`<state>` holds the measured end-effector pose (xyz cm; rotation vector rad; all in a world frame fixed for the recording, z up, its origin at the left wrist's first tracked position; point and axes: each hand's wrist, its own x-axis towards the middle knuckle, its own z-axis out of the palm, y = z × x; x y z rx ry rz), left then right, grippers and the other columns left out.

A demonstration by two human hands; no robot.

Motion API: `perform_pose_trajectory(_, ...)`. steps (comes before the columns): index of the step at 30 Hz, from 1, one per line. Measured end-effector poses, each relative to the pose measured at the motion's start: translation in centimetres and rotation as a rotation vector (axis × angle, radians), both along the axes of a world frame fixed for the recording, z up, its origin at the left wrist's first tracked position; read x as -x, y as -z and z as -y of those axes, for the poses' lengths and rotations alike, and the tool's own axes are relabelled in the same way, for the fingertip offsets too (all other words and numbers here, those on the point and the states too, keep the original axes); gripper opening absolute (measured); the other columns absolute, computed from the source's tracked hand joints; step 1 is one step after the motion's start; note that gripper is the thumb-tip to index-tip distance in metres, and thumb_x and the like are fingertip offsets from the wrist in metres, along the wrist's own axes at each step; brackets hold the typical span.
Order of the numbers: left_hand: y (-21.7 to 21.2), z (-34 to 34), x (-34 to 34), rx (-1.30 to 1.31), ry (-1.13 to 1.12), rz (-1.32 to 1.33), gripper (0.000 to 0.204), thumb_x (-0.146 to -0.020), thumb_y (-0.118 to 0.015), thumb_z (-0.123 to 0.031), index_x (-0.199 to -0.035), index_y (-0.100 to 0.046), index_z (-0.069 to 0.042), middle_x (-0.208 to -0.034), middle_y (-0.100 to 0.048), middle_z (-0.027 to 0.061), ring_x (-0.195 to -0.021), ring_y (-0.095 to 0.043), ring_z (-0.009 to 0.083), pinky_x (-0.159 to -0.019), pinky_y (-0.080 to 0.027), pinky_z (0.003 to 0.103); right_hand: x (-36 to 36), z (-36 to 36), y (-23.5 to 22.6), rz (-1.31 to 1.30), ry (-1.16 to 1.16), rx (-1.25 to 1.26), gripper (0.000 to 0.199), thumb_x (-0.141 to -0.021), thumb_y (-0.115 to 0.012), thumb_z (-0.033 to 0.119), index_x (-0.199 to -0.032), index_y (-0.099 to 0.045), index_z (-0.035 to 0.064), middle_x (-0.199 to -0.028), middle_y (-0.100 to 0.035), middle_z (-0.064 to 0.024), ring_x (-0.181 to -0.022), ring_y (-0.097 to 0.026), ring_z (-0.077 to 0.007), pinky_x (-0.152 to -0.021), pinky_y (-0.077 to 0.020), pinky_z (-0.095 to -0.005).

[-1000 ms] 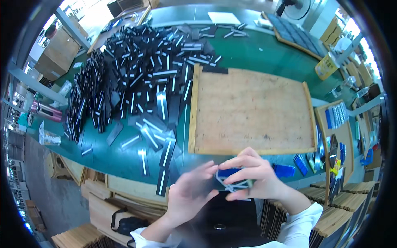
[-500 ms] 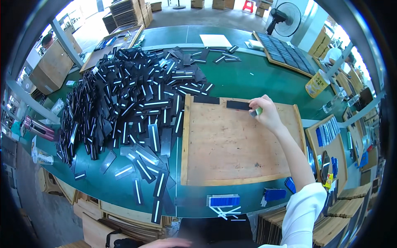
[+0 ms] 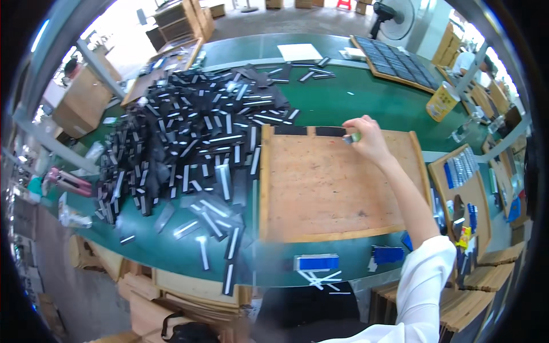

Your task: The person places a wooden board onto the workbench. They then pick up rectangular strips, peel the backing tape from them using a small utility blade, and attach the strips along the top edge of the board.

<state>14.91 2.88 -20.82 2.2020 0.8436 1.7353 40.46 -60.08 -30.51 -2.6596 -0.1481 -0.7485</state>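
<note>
My right hand point(image 3: 369, 140) is over the far edge of a wooden tray point(image 3: 343, 188). Its fingers are closed on a small pale-green object point(image 3: 355, 137), mostly hidden by them, whose kind I cannot make out. Just left of the fingertips a flat black piece point(image 3: 329, 131) lies along the tray's far rim. Another black piece point(image 3: 290, 130) lies farther left along the same rim. A big heap of black pieces with white strips point(image 3: 189, 126) covers the table left of the tray. My left hand cannot be made out in the view.
Blue-and-white stacked strips point(image 3: 317, 262) and loose white strips point(image 3: 320, 279) lie near the table's front edge. At right stand a yellow tub point(image 3: 442, 102) and a tray of tools point(image 3: 480, 206). Beyond are a tray of dark pieces point(image 3: 394, 64), a fan point(image 3: 394, 20) and a seated person.
The whole view has shifted slightly, with the near things higher in the picture. My left hand has gone from the lower edge. My right hand stays by the same black piece.
</note>
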Motion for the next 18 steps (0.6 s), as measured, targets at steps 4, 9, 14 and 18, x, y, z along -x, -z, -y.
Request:
perform_pose_trajectory(4,-4.7,1.5,1.4,-0.267,-0.237,0.517,0.041,-0.102,-0.049,-0.019,-0.134,-0.049,0.007,-0.138,-0.052,0.0216,-0.127,-0.049,0.0326,-0.106,-0.038,0.042,1.5,-0.4,-2.1,0.043,-0.015,-0.064,0.025,-0.070,-0.072,0.003,-0.094,-0.068,0.0052,-0.081,-0.067,-0.0101,-0.081,-0.061,-0.0285,-0.072,-0.0491,-0.0389)
perform_pose_trajectory(9,-10.2,7.5,-5.2,-0.777,-0.057,1.567,0.045,-0.102,-0.044,-0.018,-0.143,-0.037,0.000,-0.150,-0.041,0.0143,-0.138,-0.038,0.0283,-0.114,-0.029,0.039,3.0,0.2,-1.7,0.155,0.031,-0.115,0.025,-0.069,-0.063,-0.001,-0.093,-0.068,0.0062,-0.079,-0.067,-0.0106,-0.077,-0.062,-0.0312,-0.069,-0.0484,-0.0417)
perform_pose_trajectory(14,-8.7,12.2,-10.9,-0.567,0.748,1.608,0.052,-0.097,-0.055,-0.009,-0.144,-0.034,-0.005,-0.148,-0.041,0.0140,-0.140,-0.037,0.0268,-0.115,-0.028,0.039,4.2,-1.6,-0.1,0.023,0.040,-0.108,0.024,-0.067,-0.065,0.003,-0.090,-0.067,0.0074,-0.083,-0.069,-0.0120,-0.082,-0.063,-0.0336,-0.071,-0.0500,-0.0432)
perform_pose_trajectory(18,-3.7,14.5,-11.0,-0.550,1.332,-0.034,0.042,-0.076,-0.075,0.002,-0.115,-0.062,-0.004,-0.120,-0.060,0.0126,-0.103,-0.060,0.0253,-0.083,-0.052,0.037,5.8,-2.8,-0.1,-0.122,0.154,-0.104,0.019,-0.070,-0.067,0.005,-0.089,-0.063,0.0044,-0.087,-0.069,-0.0143,-0.086,-0.062,-0.0353,-0.075,-0.0504,-0.0441)
